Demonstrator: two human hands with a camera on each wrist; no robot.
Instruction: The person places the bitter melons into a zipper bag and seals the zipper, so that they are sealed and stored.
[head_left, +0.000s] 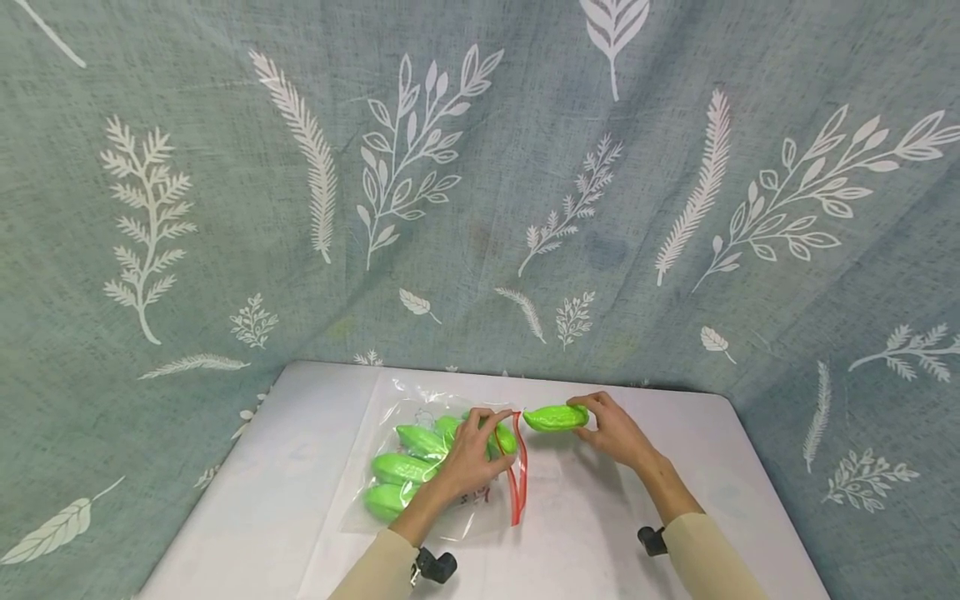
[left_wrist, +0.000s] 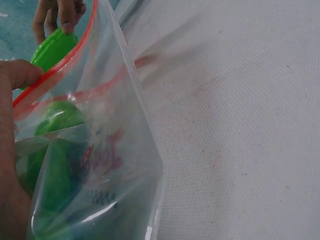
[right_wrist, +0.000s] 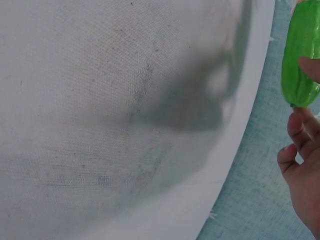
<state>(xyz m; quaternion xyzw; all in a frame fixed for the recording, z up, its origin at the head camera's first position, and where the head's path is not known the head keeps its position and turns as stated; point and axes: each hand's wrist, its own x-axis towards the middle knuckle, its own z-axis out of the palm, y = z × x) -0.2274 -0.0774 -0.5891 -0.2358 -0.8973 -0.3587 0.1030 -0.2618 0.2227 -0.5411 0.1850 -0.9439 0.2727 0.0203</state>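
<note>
A clear zip bag (head_left: pixel 480 525) with a red-edged mouth lies on the table, its opening facing right. Several green bitter melons (head_left: pixel 401 467) are inside it. My left hand (head_left: pixel 468 454) reaches over the bag and holds its mouth by the red edge (left_wrist: pixel 75 52); the left wrist view shows the thumb at that edge and the mouth raised. In my right hand (head_left: pixel 615 433) is another bitter melon (head_left: pixel 553 418), gripped at its right end, with its pointed tip close to the bag's mouth. The right wrist view shows this bitter melon (right_wrist: pixel 299 45) between thumb and fingers.
The white table (head_left: pixel 585 533) extends around the bag, and its far edge meets a grey-green curtain (head_left: pixel 480 208) with white leaf prints. Small black cameras (head_left: pixel 437 567) are strapped to both wrists. Red lettering (left_wrist: pixel 107 152) marks the bag.
</note>
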